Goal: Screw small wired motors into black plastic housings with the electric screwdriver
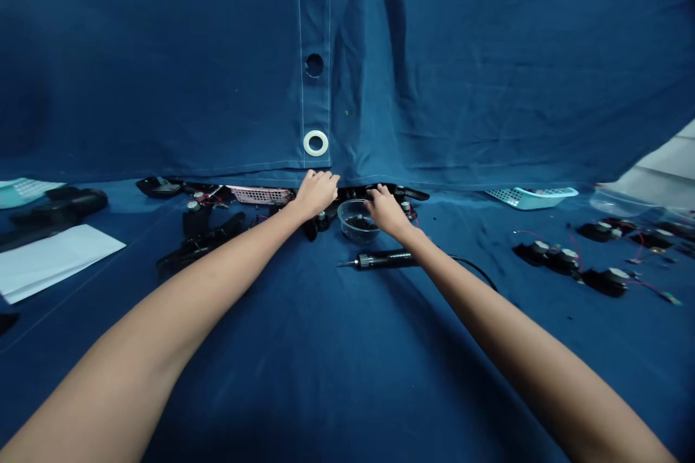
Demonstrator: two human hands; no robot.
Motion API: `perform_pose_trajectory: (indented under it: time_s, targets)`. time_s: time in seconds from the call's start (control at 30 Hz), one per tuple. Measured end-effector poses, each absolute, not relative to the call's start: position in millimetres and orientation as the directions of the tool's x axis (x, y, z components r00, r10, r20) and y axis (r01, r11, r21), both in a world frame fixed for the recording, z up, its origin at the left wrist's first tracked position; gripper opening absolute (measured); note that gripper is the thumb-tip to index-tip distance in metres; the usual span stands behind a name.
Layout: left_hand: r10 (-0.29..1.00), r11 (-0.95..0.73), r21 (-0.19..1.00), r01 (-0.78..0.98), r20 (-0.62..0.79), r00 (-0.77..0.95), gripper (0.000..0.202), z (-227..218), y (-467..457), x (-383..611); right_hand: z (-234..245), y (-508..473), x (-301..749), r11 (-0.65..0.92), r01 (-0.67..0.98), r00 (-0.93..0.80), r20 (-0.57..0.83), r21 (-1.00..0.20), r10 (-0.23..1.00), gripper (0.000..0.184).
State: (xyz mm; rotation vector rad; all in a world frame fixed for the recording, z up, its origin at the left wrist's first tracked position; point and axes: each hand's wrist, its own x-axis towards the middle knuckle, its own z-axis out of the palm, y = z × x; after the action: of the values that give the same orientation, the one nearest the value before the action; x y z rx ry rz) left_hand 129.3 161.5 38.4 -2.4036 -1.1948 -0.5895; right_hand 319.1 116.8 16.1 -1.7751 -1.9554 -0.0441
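Seen from my remote post, my left hand [316, 193] and right hand [386, 210] rest curved, fingers down, on a long black plastic wired housing [352, 193]; I cannot tell whether either grips it. The housing lies on blue cloth [228, 347], behind a clear round plastic bowl [352, 226] of small black parts, with a black corded electric screwdriver [380, 258] just nearer me.

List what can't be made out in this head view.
Left hand: its fingers hide what they touch.
Right hand: it covers part of the black plastic assembly.
Clear bowl: its dark contents are too small to identify.
White sheet: cut off by the left edge.
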Motion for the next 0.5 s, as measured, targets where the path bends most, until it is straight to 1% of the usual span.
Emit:
perform_pose_trajectory:
  time_s: [0.07, 0.13, 0.23, 0.3, 0.4, 0.5]
  targets:
    - [0.679, -0.536, -0.102, 0.838, 0.537, 0.500, 0.031, 35.2, 151.2, 122.1, 15.7, 95.5, 325.9, 0.103, 0.918, 0.048, 0.367, -0.382, 0.929, 0.036]
    - [0.710, -0.505, -0.036, 0.862, 0.550, 0.439, 0.030, 33.3, 134.9, 109.8, 14.9, 75.2, 331.9, 0.015, 0.880, 0.158, 0.323, -0.475, 0.933, 0.038]
    - [0.748, -0.459, 0.059, 0.886, 0.564, 0.350, 0.029, 30.9, 102.0, 78.8, 10.4, 45.8, 338.6, -0.119, 0.791, 0.295, 0.204, -0.600, 0.934, 0.043]
    - [0.758, -0.440, 0.098, 0.893, 0.574, 0.310, 0.029, 26.7, 77.0, 49.8, 5.1, 26.6, 342.2, -0.182, 0.720, 0.348, 0.121, -0.670, 0.930, 0.040]
    - [0.772, -0.379, 0.194, 0.905, 0.606, 0.193, 0.032, 13.3, 39.9, 0.7, -3.8, 1.9, 347.4, -0.235, 0.579, 0.361, -0.013, -0.780, 0.932, 0.023]
    - [0.832, -0.247, 0.172, 0.954, 0.543, 0.117, 0.037, -7.8, 10.3, -42.1, -11.9, -12.8, 350.7, -0.281, 0.394, 0.288, -0.173, -0.875, 0.942, 0.024]
